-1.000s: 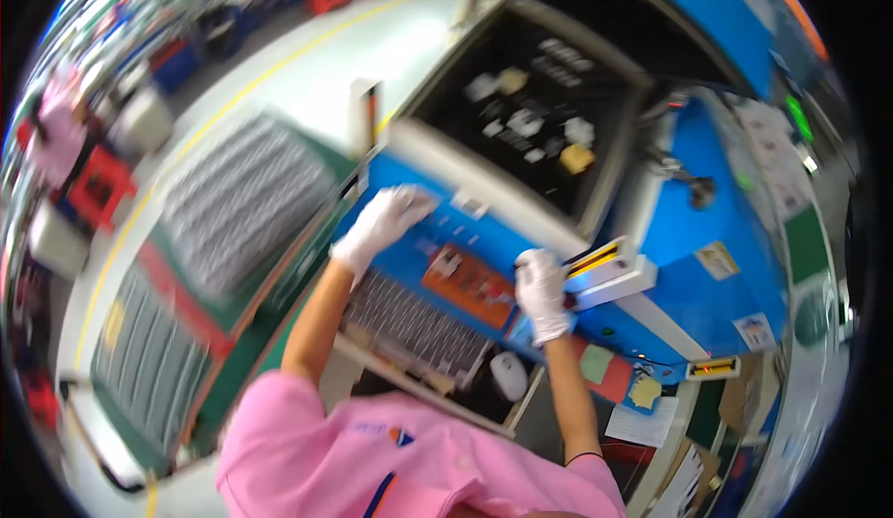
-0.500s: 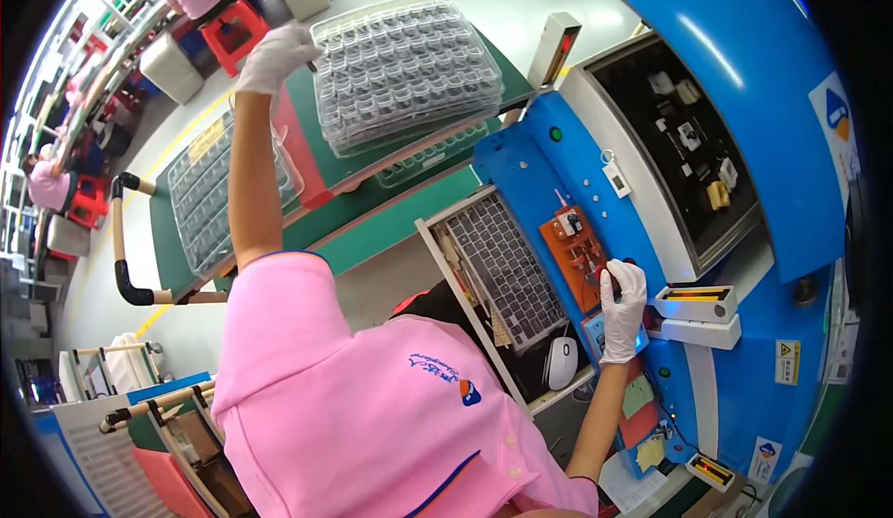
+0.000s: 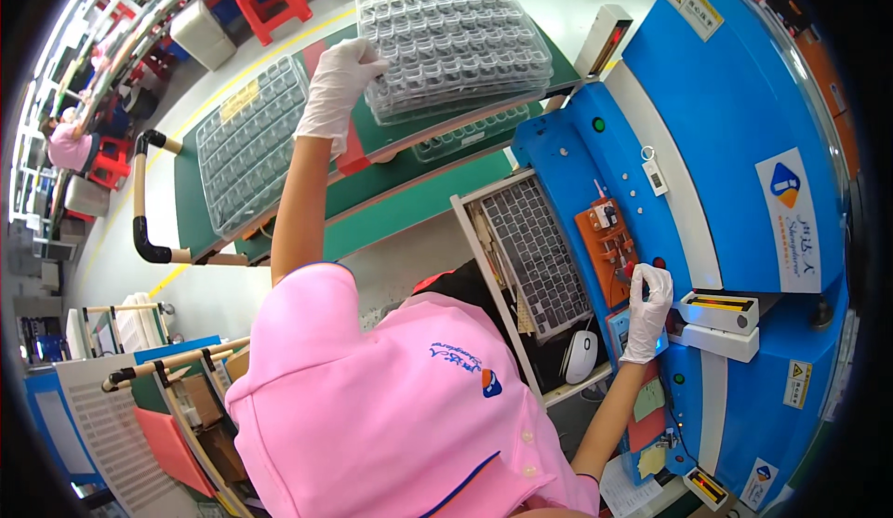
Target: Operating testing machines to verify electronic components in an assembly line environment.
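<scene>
My left hand (image 3: 337, 90), in a white glove, is at the left edge of a stack of clear plastic trays (image 3: 446, 44) with rows of pockets. Its fingers are curled together; whatever they may hold is hidden. On the right, my gloved right hand (image 3: 648, 318) closes around a red handle (image 3: 630, 269) at the near end of an orange fixture (image 3: 605, 234). The fixture carries small metal and white parts and sits on the blue machine (image 3: 735, 127). The machine's blue hood is down over its chamber.
Another clear tray (image 3: 251, 146) lies left on the green bench. A keyboard (image 3: 535, 248) and a white mouse (image 3: 580, 357) sit in a pulled-out drawer. Light sensors (image 3: 721, 312) stick out beside my right hand. A pipe rail (image 3: 141, 192) borders the bench; people work farther off.
The blue hood has come down, covering the dark chamber and the parts inside. My left hand has drawn back slightly toward me beside the trays. My right hand stays at the fixture.
</scene>
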Demonstrator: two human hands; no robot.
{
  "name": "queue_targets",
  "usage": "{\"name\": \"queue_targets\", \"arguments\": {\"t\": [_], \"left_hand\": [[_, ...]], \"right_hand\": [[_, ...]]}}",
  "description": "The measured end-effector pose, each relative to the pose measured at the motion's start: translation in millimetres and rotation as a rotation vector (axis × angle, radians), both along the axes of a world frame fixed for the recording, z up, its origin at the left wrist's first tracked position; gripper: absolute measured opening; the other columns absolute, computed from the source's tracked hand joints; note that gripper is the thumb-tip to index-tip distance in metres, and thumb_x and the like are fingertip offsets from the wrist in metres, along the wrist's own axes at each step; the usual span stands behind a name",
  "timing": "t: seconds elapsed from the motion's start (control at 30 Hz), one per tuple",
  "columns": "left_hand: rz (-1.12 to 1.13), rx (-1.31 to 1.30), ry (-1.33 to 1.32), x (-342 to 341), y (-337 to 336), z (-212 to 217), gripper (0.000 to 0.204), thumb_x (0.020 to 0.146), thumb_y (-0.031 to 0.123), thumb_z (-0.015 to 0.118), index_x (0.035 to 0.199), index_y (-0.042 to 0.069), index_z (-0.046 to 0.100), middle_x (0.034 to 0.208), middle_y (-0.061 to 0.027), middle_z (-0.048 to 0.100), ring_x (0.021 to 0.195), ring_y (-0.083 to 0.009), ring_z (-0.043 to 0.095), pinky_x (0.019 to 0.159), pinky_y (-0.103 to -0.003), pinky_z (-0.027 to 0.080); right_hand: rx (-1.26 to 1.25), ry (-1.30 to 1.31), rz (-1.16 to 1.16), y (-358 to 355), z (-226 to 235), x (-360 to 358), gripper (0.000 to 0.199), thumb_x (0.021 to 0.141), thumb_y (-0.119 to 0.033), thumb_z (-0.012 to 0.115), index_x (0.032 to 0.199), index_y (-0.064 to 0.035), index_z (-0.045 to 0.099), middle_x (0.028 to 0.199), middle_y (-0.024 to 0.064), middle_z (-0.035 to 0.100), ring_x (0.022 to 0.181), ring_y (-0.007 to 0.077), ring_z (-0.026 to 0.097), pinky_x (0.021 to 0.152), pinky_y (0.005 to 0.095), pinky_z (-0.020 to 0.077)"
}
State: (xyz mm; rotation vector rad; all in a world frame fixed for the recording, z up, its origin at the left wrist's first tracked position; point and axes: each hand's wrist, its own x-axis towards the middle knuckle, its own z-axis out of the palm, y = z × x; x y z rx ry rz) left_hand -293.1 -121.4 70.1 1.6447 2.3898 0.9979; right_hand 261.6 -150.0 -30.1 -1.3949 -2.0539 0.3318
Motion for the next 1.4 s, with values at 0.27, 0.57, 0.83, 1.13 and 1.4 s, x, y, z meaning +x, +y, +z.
{"name": "queue_targets", "arguments": {"t": [0.27,0.57,0.83,1.13,1.4], "left_hand": [[0.086,0.286,0.032,-21.1,-63.4,17.9,0.027,0.086,0.029,0.073,0.097,0.004,0.07,0.083,-0.0095,0.069,0.078,-0.0204,0.066,0.074,-0.033,0.051],[0.867,-0.52,0.305,-95.5,-266.6,-17.9,0.027,0.084,0.028,0.067,0.099,0.005,0.073,0.092,-0.0182,0.072,0.088,-0.0327,0.07,0.08,-0.041,0.054],[0.806,-0.451,-0.025,-113.9,-276.9,-30.3,0.025,0.078,0.024,0.076,0.092,0.004,0.074,0.093,-0.0163,0.072,0.087,-0.0313,0.071,0.078,-0.04,0.055],[0.679,-0.057,0.259,-113.5,-281.5,-16.1,0.022,0.088,0.016,0.07,0.103,0.001,0.064,0.079,-0.0086,0.07,0.07,-0.0149,0.068,0.068,-0.029,0.054],[0.11,0.238,-0.43,55.7,-168.7,87.7,0.021,0.088,0.01,0.07,0.108,0.001,0.067,0.089,-0.0063,0.07,0.083,-0.0112,0.065,0.072,-0.026,0.051]], "right_hand": [[0.027,-0.065,0.061,4.8,-7.5,5.2,0.016,0.097,-0.012,0.062,0.11,-0.0063,0.069,0.11,0.0097,0.066,0.1,0.026,0.062,0.096,0.0395,0.0511],[-0.023,-0.06,0.219,-5.6,0.3,-37.6,0.036,0.1,-0.012,0.058,0.136,-0.0088,0.057,0.128,0.0104,0.064,0.114,0.0253,0.061,0.101,0.0371,0.0483],[-0.19,0.12,-0.109,-10.3,23.1,-5.9,0.031,0.102,-0.017,0.054,0.129,-0.0046,0.063,0.125,0.0142,0.066,0.107,0.0257,0.065,0.094,0.0365,0.0523],[0.273,-0.313,0.14,48.4,6.3,-64.5,0.035,0.103,-0.018,0.052,0.134,-0.0016,0.057,0.127,0.0182,0.064,0.114,0.0303,0.064,0.098,0.0378,0.0526],[-0.096,-0.055,0.172,67.6,-26.0,-69.2,0.035,0.102,-0.017,0.053,0.133,-0.0011,0.057,0.128,0.0186,0.063,0.116,0.0322,0.063,0.101,0.0394,0.0499]]}}
